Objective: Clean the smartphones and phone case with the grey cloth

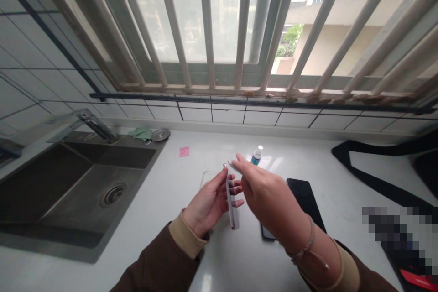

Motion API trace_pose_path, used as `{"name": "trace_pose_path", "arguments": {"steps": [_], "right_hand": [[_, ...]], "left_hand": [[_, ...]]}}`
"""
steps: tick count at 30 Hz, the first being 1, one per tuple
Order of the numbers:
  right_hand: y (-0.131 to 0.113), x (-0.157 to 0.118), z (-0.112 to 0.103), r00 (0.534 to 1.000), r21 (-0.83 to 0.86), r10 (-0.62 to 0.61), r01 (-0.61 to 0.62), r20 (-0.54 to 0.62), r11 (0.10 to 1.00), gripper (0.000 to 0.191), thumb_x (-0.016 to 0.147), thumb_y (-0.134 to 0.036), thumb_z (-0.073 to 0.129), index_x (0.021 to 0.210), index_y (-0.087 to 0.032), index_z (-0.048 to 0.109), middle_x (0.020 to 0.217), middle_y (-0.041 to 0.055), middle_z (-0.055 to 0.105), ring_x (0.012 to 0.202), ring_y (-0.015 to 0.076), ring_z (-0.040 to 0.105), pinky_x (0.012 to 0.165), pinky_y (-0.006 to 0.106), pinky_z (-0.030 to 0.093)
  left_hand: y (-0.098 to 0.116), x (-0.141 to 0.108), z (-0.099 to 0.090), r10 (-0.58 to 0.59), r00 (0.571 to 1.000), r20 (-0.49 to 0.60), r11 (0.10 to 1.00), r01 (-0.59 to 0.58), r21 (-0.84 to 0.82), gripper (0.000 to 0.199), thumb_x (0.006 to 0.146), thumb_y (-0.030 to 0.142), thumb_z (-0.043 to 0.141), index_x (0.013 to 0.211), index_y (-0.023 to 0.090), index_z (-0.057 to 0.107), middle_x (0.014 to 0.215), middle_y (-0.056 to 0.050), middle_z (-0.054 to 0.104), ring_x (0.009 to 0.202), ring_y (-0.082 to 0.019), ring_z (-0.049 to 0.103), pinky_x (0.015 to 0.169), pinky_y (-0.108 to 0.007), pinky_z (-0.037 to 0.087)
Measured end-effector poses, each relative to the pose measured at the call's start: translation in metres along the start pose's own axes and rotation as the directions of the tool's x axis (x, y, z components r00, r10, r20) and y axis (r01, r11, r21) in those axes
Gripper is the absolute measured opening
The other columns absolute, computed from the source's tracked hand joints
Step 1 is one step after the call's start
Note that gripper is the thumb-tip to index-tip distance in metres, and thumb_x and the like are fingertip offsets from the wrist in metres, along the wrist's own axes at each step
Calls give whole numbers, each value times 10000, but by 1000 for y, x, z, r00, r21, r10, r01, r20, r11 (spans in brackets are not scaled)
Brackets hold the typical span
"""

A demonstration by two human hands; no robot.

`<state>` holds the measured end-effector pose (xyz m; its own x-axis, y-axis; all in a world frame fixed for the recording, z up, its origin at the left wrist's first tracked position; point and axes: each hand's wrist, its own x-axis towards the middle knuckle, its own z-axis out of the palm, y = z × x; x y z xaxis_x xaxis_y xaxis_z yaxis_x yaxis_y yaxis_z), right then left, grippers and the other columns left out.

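With the small white-capped bottle (256, 156) as the landmark, the thin flat piece (231, 211) stands nearly edge-on to the left of it and nearer the person, above the bench (157, 191). The left hand (207, 200) has it in a closed grip, thumb on one face and fingers spread behind the other. The right hand (270, 191) is between the piece and the bottle's near side, fingers extended toward the upper end; a pale sliver shows by the fingertips, but whether that grip holds anything cannot be made out.

The piece could slip if the thumb eased, since the spread fingers seem to give it little backing; a hard push from the right hand might tip it. That hand could also knock the bottle, which is just beyond it. A dropped piece might strike the black slab (306, 195), right of the bottle and nearer the person.
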<state>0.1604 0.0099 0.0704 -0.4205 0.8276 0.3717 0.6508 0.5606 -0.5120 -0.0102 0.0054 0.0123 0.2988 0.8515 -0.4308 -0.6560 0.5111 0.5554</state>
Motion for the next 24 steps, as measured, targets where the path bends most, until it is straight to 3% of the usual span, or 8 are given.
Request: {"name": "trace_pose_path", "arguments": {"steps": [3,7,11,17,24], "right_hand": [[-8,-3,14,984,97,-82,67,157,993,602,935,-4,503,1511,-139,614,1615,189,508,1395,369,618,1145,496,555],[-19,-9,28,957,132,-97,62,274,989,687,884,36,520,1552,-112,572,1640,217,462,1431,404,575,1185,516,517],[-23,-16,33,937,89,-114,90,329,992,692,870,45,531,1539,-125,587,1642,203,466,1498,394,495,1229,514,470],[-31,-26,26,928,-55,-154,183,339,981,635,879,41,510,1504,-39,591,1623,243,478,1479,397,521,1165,503,544],[-31,-22,14,949,-279,-209,273,238,921,518,924,15,551,1434,-7,638,1569,245,548,1404,346,612,1102,426,603]], "left_hand": [[-4,5,-3,72,997,-6,997,-72,-27,256,969,407,731,1072,173,741,939,-85,776,784,-191,745,703,-293,611],[-1,7,3,107,977,-184,988,-126,-95,218,944,371,763,932,166,690,941,-107,781,878,-221,779,838,-337,636],[3,5,9,173,935,-310,968,-220,-122,233,935,365,775,904,174,646,920,-105,778,832,-214,784,794,-339,647],[7,7,3,279,884,-376,918,-360,-166,267,989,418,703,923,164,654,900,-97,787,839,-219,801,765,-345,656],[16,11,0,311,830,-462,844,-465,-267,288,1035,383,630,879,142,651,908,-158,804,841,-234,813,802,-334,665]]}}
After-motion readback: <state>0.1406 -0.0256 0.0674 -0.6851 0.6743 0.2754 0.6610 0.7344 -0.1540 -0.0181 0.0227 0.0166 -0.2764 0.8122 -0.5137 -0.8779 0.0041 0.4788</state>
